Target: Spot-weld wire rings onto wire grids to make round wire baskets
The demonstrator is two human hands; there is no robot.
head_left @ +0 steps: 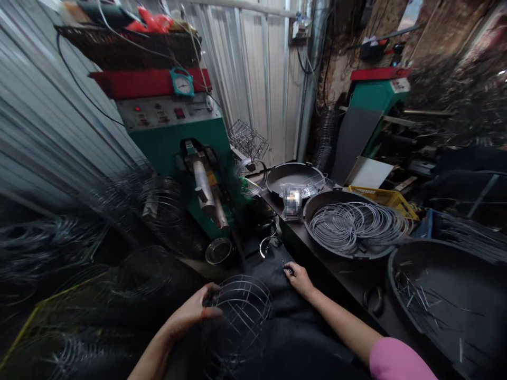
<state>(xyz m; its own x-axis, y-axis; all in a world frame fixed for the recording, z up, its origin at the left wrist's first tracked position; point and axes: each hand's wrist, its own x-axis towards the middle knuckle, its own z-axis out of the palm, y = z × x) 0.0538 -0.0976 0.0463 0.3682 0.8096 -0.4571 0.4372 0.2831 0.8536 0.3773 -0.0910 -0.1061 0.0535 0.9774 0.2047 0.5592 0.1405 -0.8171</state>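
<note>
A round wire basket (242,311) with a crossed wire bottom rests over my lap. My left hand (200,306) is closed around its left rim, thumb on the near side and fingers on the far side. My right hand (298,278) is to the right of the basket, apart from it, its fingers pinched on something small and dark that I cannot make out. Beyond both hands, a shiny metal ring (266,247) lies near my knees. The green machine (158,145) with a red top stands in front, its metal arm (204,190) pointing down toward me.
On the right-hand bench stand a round black tray of wire rings (309,224), another with short wire pieces (396,264), and a third tray (273,182) farther back. Pliers (373,302) lie at the bench edge. Wire bundles and a yellow-edged crate (29,322) are on the left.
</note>
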